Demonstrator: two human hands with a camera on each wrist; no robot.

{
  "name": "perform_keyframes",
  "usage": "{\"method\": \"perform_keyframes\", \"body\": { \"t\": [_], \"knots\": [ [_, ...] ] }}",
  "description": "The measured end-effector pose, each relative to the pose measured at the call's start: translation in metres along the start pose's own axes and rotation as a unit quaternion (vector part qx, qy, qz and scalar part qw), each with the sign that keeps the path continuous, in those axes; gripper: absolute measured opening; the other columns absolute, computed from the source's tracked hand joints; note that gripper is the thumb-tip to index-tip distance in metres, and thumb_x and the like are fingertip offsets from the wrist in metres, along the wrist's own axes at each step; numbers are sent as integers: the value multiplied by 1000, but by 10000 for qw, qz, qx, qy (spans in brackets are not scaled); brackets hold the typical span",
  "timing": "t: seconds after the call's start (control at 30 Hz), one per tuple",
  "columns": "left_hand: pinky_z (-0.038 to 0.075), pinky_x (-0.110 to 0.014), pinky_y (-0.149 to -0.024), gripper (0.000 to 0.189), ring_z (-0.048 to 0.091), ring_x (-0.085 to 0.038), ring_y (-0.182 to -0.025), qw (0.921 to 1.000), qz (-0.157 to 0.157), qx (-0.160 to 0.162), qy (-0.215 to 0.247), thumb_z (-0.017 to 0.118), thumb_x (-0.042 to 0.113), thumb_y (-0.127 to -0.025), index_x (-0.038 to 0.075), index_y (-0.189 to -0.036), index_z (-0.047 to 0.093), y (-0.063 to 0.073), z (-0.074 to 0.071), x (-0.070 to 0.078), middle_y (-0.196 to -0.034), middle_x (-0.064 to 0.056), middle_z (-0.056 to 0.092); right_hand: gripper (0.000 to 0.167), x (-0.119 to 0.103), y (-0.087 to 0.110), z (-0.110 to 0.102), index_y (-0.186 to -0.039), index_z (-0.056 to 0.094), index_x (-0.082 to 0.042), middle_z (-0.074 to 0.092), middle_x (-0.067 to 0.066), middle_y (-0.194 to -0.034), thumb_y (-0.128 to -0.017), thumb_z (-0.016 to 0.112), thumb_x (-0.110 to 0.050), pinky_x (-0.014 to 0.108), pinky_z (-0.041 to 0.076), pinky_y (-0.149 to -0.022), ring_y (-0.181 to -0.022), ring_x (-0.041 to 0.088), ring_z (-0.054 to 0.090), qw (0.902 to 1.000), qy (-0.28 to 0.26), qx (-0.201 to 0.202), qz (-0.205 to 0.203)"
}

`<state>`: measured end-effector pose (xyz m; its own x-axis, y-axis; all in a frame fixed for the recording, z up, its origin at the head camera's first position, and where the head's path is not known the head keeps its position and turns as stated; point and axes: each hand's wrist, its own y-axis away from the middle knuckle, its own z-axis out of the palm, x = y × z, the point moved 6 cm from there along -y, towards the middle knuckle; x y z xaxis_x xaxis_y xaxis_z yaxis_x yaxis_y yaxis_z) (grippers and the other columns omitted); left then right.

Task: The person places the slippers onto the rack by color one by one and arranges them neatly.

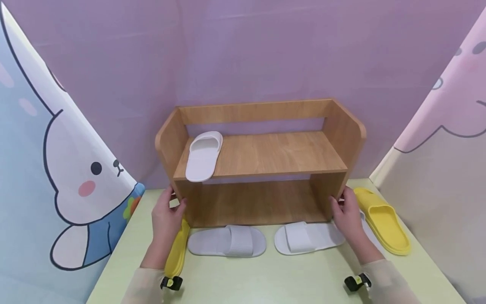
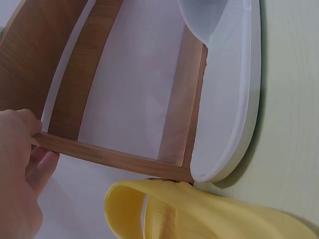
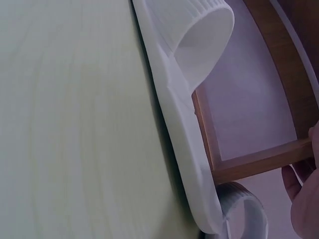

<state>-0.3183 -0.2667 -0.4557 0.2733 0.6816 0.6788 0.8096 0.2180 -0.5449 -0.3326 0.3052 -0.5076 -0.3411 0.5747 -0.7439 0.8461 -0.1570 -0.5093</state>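
A small wooden two-tier shoe rack (image 1: 281,152) stands on the table. My left hand (image 1: 167,215) grips the front edge of its left side panel, thumb inside and fingers outside, as the left wrist view also shows. On the opposite panel, my right hand (image 1: 347,213) holds the front edge the same way. One pale slipper (image 1: 203,162) lies on the upper shelf at the left, toe to the back. Before the rack lie a greyish slipper (image 1: 212,241) and a white slipper (image 1: 320,236), both sideways. A yellow slipper (image 1: 176,253) is partly hidden by my left forearm.
Right of the rack lies another yellow slipper (image 1: 383,221), with a pale slipper (image 1: 370,232) mostly hidden behind my right wrist. The pale green table (image 1: 265,283) backs onto a purple curtain (image 1: 258,50). Cartoon-printed cloths (image 1: 76,177) hang at both sides.
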Motion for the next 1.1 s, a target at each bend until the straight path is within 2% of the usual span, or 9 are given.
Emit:
{"method": "perform_keyframes", "body": {
  "t": [0.27,0.53,0.73,0.83,0.93,1.03,1.1],
  "knots": [
    [69,-52,-80,56,72,-38,-120,9996,267,-44,-52,82,6,-100,10,-152,60,-1,0,-1,-142,-15,68,53,-7,2,-13,-158,46,-1,62,23,-135,-111,67,-16,6,50,-82,-114,38,64,9977,184,-587,286],
    [68,-55,-80,56,71,-39,-122,9993,321,-118,-147,80,7,-101,11,-153,58,-1,2,-4,-143,-14,67,57,-12,12,-21,-154,51,2,62,19,-131,-104,77,-6,7,52,-84,-113,38,67,9942,473,-921,-296],
    [68,-54,-81,57,71,-39,-122,9993,321,-142,-152,81,7,-101,11,-153,57,0,1,-4,-143,-14,67,61,-14,25,-25,-153,54,2,64,18,-128,-99,82,-3,14,54,-86,-113,39,67,9918,559,-1003,-560],
    [68,-54,-82,58,71,-39,-124,9993,282,-178,-167,80,7,-102,12,-154,56,-1,2,-5,-144,-14,66,68,-17,32,-26,-156,51,2,63,19,-131,-98,84,-6,25,57,-91,-115,39,66,9899,703,-1057,-634],
    [68,-55,-83,58,70,-38,-125,9993,249,-209,-197,80,8,-102,13,-155,56,-1,3,-6,-145,-13,65,76,-19,38,-26,-158,47,4,62,22,-136,-97,88,-13,48,60,-97,-120,42,64,9866,898,-1223,-593],
    [67,-55,-83,58,70,-38,-126,9992,248,-233,-202,79,7,-102,13,-156,56,-1,4,-6,-146,-13,65,82,-19,43,-26,-158,45,6,59,27,-141,-95,90,-22,69,55,-100,-126,47,60,9828,1140,-1348,-532],
    [68,-55,-83,59,70,-38,-126,9992,255,-246,-185,79,7,-102,14,-156,56,-1,4,-6,-146,-13,65,85,-19,47,-25,-157,47,9,57,30,-143,-94,91,-27,75,52,-101,-128,51,57,9809,1279,-1356,-548]
  ]
}}
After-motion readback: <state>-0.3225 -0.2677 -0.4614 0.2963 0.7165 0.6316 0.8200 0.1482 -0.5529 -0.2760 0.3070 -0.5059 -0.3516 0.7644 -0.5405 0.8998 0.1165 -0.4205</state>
